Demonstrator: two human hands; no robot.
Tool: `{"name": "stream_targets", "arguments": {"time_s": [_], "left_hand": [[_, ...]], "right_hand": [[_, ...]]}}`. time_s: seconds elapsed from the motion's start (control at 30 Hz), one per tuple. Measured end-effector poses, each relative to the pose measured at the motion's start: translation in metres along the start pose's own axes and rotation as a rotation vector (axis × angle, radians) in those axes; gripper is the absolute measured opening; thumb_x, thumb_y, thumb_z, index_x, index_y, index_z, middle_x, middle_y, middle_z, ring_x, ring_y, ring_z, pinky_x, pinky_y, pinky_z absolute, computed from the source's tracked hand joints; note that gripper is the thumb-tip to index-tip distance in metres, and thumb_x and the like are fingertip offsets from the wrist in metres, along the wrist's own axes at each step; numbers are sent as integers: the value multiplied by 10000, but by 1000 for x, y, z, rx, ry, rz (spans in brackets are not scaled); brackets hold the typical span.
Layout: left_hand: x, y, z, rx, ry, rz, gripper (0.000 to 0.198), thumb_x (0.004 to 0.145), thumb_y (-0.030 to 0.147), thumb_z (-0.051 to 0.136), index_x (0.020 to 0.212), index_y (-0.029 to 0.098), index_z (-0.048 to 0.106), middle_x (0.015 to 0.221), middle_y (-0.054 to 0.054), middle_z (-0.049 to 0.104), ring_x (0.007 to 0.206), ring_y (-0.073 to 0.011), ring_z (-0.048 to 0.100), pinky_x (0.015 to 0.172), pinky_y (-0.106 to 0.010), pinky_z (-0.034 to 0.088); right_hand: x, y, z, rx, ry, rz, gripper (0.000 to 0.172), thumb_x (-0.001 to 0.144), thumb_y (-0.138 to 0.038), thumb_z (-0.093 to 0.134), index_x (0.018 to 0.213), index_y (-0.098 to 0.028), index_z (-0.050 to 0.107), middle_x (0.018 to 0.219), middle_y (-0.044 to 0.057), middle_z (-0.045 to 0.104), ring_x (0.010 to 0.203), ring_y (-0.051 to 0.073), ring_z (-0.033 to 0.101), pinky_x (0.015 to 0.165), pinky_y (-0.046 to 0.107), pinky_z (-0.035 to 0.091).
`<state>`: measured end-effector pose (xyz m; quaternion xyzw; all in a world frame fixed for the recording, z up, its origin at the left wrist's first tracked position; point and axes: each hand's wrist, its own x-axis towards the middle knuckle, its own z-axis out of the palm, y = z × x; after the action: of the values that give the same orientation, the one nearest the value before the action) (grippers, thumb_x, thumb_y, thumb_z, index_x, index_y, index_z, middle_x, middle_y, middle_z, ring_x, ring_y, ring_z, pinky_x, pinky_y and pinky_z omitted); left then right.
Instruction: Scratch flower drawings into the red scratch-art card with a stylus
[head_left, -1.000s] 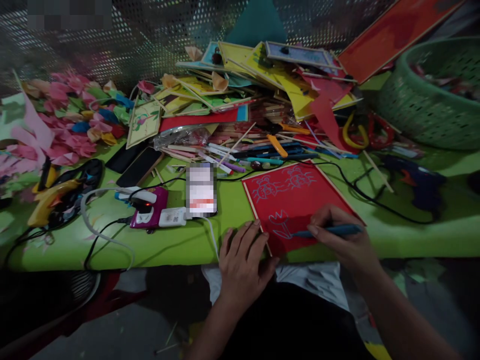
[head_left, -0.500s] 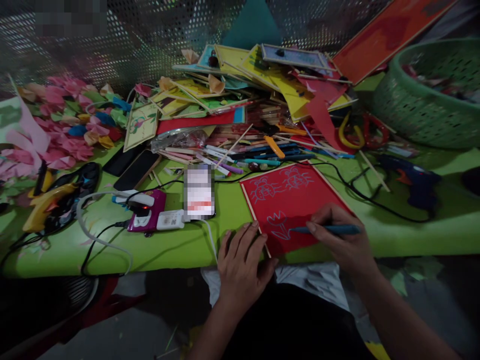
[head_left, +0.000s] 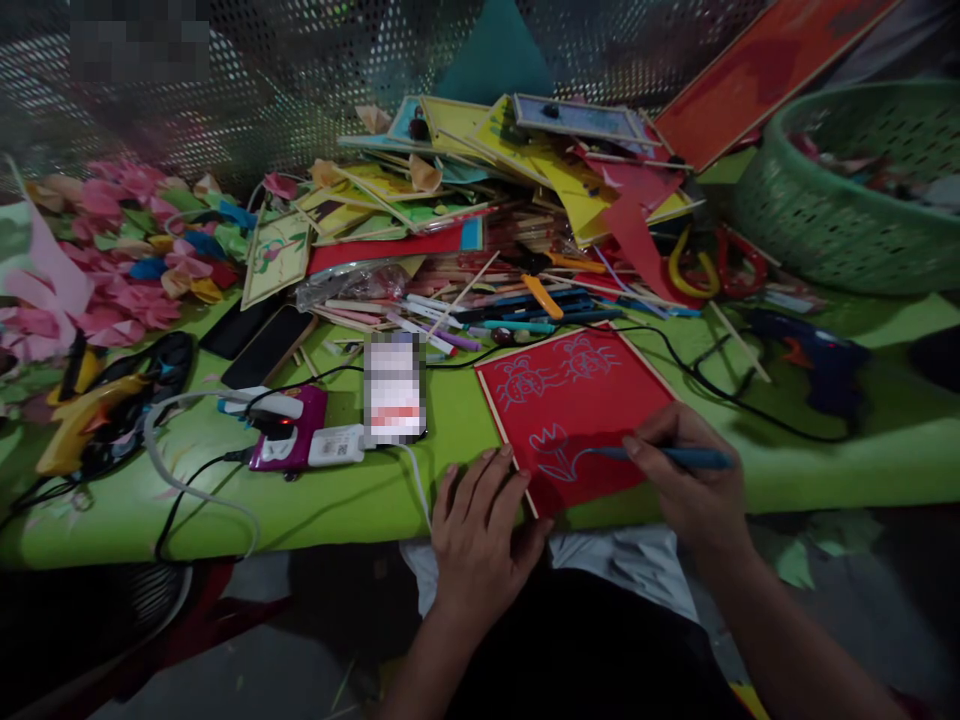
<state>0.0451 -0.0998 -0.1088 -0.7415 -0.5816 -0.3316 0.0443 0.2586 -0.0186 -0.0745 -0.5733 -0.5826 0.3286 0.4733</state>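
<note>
Tip of the blue pen (head_left: 675,457) is hard to make out vs the red board (head_left: 574,410), the board's near right corner is under the right hand (head_left: 694,485), the phone (head_left: 394,388) screen is blurred & the green basket (head_left: 840,200) is cut off at the right. Board lies flat at the near edge of the green table (head_left: 337,490), framed w/ thin sticks, two pale-blue line figures up top & a tulip-like flower lower left. Right hand pinches the blue pen, tip just right of the flower; left hand (head_left: 480,530) lies flat, gripping nothing, fingertips on the board's near left edge.
</note>
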Motion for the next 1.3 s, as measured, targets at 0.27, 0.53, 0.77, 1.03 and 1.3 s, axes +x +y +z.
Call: {"name": "stream_targets", "arguments": {"time_s": [0.27, 0.53, 0.77, 1.03, 1.3], "left_hand": [[1, 0, -1, -6, 1, 1, 328, 974, 386, 626, 1254, 224, 678, 1372, -59, 715, 1294, -224, 634, 1224, -406, 306], [-3, -1, 1, -9, -11, -2, 328, 965, 379, 640, 1251, 223, 675, 1393, -65, 703, 1311, -228, 624, 1224, -420, 309], [0, 0, -1, 7, -4, 3, 324, 953, 354, 637, 1250, 227, 665, 1367, -74, 718, 1285, -229, 646, 1210, -414, 328], [-2, 0, 0, 4, -26, -9, 351, 922, 334, 664, 1259, 235, 660, 1387, -73, 706, 1303, -231, 637, 1231, -426, 306], [-4, -1, 1, -11, -31, -9, 346, 932, 323, 643, 1262, 221, 662, 1415, -78, 688, 1322, -238, 625, 1230, -441, 310]], "right_hand": [[-5, 4, -3, -7, -4, -33, 236, 862, -272, 719, 694, -261, 555, 588, -41, 487, 525, 151, 422, 515, 314, 325], [-4, 12, -6, -9, -90, -26, 252, 831, -258, 738, 670, -253, 544, 581, -41, 491, 515, 141, 423, 502, 303, 320], [-6, 17, -10, 17, -184, 19, 263, 867, -298, 733, 681, -262, 551, 576, -30, 497, 524, 160, 440, 520, 323, 317], [-7, 19, -10, 67, -272, -16, 257, 887, -323, 725, 697, -262, 563, 614, -21, 521, 564, 169, 462, 543, 323, 350], [-6, 18, -11, 42, -339, -19, 264, 889, -356, 715, 697, -258, 563, 619, -19, 527, 566, 165, 458, 537, 313, 370]]}}
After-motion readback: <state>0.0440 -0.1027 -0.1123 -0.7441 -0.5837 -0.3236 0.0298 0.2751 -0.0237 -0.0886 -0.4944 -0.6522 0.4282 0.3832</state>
